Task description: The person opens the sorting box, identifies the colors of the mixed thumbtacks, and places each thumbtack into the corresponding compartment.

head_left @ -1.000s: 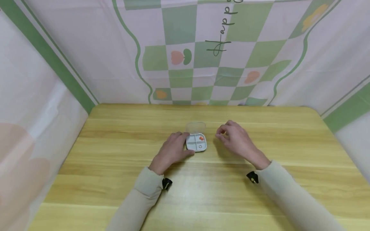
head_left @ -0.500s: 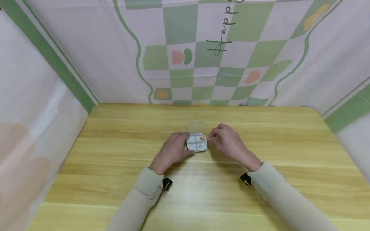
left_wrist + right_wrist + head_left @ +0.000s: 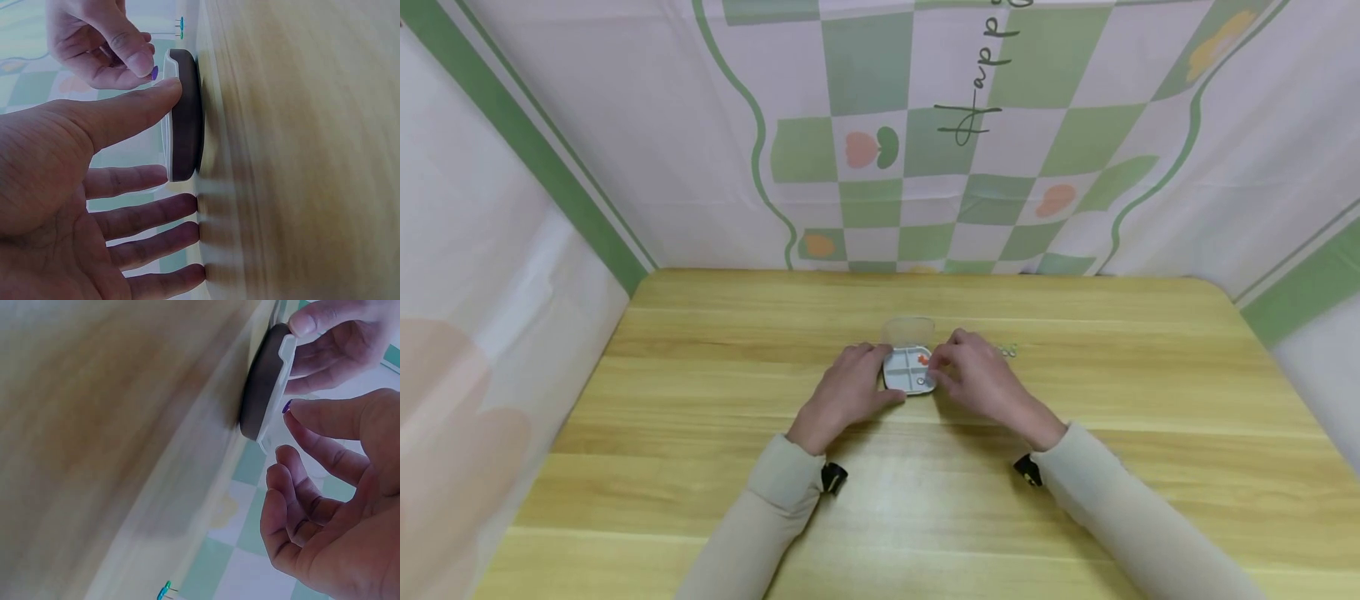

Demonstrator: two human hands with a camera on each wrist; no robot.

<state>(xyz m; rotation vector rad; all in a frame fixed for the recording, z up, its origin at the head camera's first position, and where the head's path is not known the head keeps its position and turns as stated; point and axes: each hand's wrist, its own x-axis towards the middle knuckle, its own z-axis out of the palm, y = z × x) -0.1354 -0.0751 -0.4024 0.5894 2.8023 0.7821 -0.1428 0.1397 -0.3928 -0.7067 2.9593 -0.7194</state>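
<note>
A small pill box point(image 3: 897, 384) with a pale divided tray lies on the table, its clear lid point(image 3: 908, 330) raised at the back. My left hand point(image 3: 845, 388) holds it from the left between thumb and index finger; the other fingers spread behind it. Several orange-red pieces point(image 3: 922, 360) sit in the far right compartment, and a small round pale piece point(image 3: 921, 381) in the near right one. Over the box's right edge, my right hand point(image 3: 983, 380) pinches a purple thumbtack point(image 3: 287, 407) between thumb and index finger. The same purple head shows in the left wrist view.
Green and teal thumbtacks point(image 3: 1009, 351) stand point up on the table, right of the right hand. The wooden table point(image 3: 700, 392) meets a checked cloth point(image 3: 868, 200) at its back edge. A black wrist mount point(image 3: 833, 477) sits at the left cuff.
My right hand has moved left from beside the box to over its right edge, uncovering the green thumbtacks behind it. My left hand and the box have stayed put.
</note>
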